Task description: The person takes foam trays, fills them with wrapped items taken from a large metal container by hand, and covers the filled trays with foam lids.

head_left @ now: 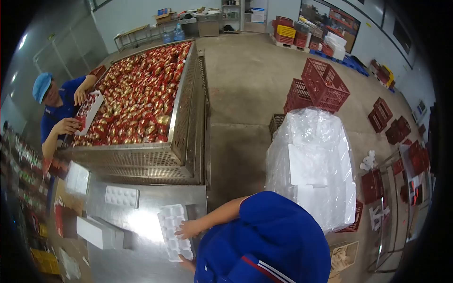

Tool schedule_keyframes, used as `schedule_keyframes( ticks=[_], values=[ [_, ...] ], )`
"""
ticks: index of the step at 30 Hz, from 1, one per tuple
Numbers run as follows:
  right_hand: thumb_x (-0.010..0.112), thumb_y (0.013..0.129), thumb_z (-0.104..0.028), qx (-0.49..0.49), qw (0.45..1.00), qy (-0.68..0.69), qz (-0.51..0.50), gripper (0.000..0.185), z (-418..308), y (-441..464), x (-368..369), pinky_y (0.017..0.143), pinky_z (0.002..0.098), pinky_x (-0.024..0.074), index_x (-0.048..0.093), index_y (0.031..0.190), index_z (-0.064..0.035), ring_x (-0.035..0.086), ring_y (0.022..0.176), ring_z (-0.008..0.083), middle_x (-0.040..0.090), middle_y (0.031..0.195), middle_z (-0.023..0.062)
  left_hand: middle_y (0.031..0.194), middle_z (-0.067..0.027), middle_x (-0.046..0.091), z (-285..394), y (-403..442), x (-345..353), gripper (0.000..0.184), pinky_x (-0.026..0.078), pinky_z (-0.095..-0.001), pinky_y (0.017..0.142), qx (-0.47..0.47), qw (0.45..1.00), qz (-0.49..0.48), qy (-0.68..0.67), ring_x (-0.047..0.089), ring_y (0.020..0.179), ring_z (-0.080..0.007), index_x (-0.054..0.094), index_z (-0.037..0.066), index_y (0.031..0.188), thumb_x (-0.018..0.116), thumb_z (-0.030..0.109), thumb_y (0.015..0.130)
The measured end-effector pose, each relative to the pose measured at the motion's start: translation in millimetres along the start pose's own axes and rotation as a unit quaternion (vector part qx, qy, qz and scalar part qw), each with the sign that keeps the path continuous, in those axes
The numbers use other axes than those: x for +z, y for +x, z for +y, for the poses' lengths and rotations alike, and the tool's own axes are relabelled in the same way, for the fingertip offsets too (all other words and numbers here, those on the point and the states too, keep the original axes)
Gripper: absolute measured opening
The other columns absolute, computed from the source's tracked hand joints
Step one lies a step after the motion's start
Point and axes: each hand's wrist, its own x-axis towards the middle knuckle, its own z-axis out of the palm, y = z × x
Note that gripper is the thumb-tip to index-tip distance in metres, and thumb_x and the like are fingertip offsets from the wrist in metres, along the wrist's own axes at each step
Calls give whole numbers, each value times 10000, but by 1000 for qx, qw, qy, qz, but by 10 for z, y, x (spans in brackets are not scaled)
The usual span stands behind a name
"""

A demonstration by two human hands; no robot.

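A white tray with rounded hollows (171, 231) lies on the metal table (108, 262). Across its right side lies my right hand (189, 228), open, with its fingers apart on the tray. My left hand (187, 264) touches the tray's near right corner, fingers apart; its lower part is cut off or hidden by my blue clothing. A second white tray (121, 196) lies farther back on the table, and white boxes (96, 232) stand at its left.
Beyond the table is a large metal bin (137, 153) heaped with red and gold wrapped pieces (137, 94). A co-worker (56, 101) in a blue cap holds a white tray over its left edge. Plastic-wrapped white stacks (314, 160) and red crates (325, 85) stand right.
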Motion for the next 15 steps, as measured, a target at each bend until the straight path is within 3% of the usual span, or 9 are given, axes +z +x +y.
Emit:
schedule_keyframes(
  ticks=[1, 2, 4, 5, 10, 15],
  values=[
    [605, 732, -249, 13, 998, 42, -37, 498, -27, -93, -450, 782, 410, 419, 462, 1207, -201, 503, 984, 300, 400, 1283, 110, 1265, -155, 409, 127, 114, 67, 620, 411, -449, 880, 26, 1000, -2, 9, 450, 1116, -310, 322, 53, 1290, 422, 487, 859],
    [605, 732, -249, 21, 999, 38, -33, 498, -2, -149, -651, 782, 410, 419, 462, 1207, -201, 503, 984, 300, 400, 1283, 110, 1264, -157, 410, 243, 228, 125, 620, 413, -448, 878, 53, 998, -4, 17, 451, 1115, -309, 322, 51, 1291, 422, 486, 860],
    [631, 723, -237, -24, 976, 124, 178, 472, 98, -242, -1001, 790, 406, 423, 495, 1171, -182, 485, 1029, 304, 362, 1317, 131, 1262, -161, 414, 502, 454, 239, 622, 417, -446, 874, 105, 994, 1, 34, 453, 1113, -308, 320, 47, 1291, 421, 484, 860],
    [631, 723, -237, -22, 976, 123, 181, 472, 156, -317, -1243, 790, 406, 423, 495, 1171, -182, 485, 1029, 304, 362, 1317, 131, 1260, -162, 416, 619, 561, 303, 623, 419, -445, 873, 131, 991, 6, 41, 454, 1113, -308, 319, 45, 1291, 420, 483, 860],
    [585, 763, -141, -47, 919, 79, 384, 350, 769, -900, -2389, 800, 385, 446, 538, 1110, -120, 509, 1020, 300, 448, 1221, 154, 1254, -171, 425, 974, 1122, 773, 626, 429, -439, 863, 253, 964, 38, 70, 460, 1108, -306, 316, 34, 1291, 417, 479, 862],
    [553, 788, -111, -25, 853, -66, 517, 206, 1828, -1507, -3168, 659, 333, 500, 590, 987, -74, 576, 862, 268, 562, 1018, 115, 1247, -179, 434, 1222, 1858, 1823, 630, 440, -434, 854, 372, 923, 50, 87, 465, 1104, -304, 312, 24, 1292, 414, 474, 863]
  ],
)
